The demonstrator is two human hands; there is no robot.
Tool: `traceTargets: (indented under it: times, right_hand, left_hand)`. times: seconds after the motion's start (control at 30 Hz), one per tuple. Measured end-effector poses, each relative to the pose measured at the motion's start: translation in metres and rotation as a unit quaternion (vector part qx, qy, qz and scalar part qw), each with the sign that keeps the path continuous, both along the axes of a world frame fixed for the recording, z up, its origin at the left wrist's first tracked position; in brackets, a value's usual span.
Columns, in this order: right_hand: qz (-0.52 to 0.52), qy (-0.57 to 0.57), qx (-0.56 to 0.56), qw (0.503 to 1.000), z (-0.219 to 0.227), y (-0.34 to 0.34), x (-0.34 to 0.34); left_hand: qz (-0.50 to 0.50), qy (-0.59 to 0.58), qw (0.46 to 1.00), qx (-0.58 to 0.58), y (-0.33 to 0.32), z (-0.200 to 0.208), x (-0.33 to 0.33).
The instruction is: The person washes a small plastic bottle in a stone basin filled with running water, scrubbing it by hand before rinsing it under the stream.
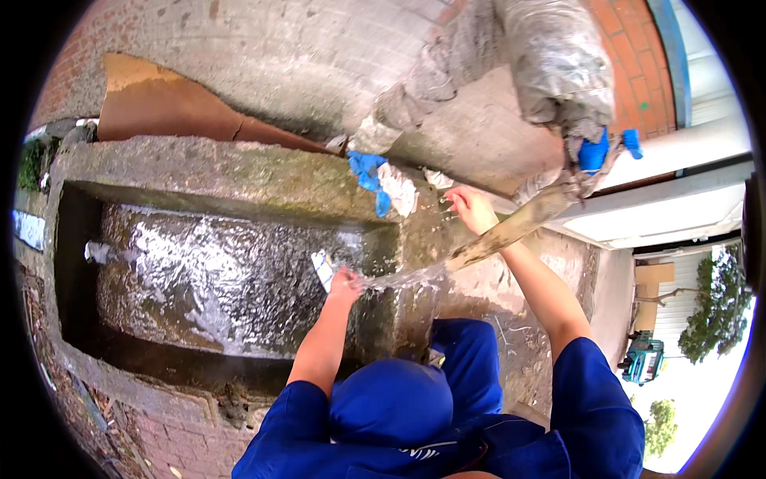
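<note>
My left hand is closed on a flat white piece with bluish marks, held over the right end of a concrete water trough. A stream of water runs across onto this hand from a long, muddy-looking spout; what the spout is made of I cannot tell. My right hand is raised just left of the spout, its fingers apart and nothing seen in them. Drops hang in the air beside it. Rippling water glitters in the trough.
Blue and white cloths or gloves hang over the trough's far rim. Dirty plastic sheeting wraps a bulky thing above the spout. A brown board leans along the wall behind. At the far right stand a tree and a teal vehicle.
</note>
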State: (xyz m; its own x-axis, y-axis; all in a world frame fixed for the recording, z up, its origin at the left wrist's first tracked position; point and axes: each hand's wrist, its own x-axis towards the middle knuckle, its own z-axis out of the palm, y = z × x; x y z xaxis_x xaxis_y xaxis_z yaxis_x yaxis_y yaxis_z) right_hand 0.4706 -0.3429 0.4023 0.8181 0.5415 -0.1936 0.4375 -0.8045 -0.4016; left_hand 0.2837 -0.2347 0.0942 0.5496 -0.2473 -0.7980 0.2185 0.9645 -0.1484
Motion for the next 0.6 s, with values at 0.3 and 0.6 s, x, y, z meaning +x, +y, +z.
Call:
traceTargets:
  times: [0.3,0.6]
  right_hand:
    - [0.491,-0.351,0.126,0.787,0.312,0.056,-0.011]
    - [0.505,-0.339,0.003,0.794,0.316,0.094,-0.065]
  left_hand:
    - [0.021,0.098,0.995,-0.008,0.122,0.038,-0.067]
    - [-0.04,0.089,0.902,0.421,0.196,0.232,-0.184]
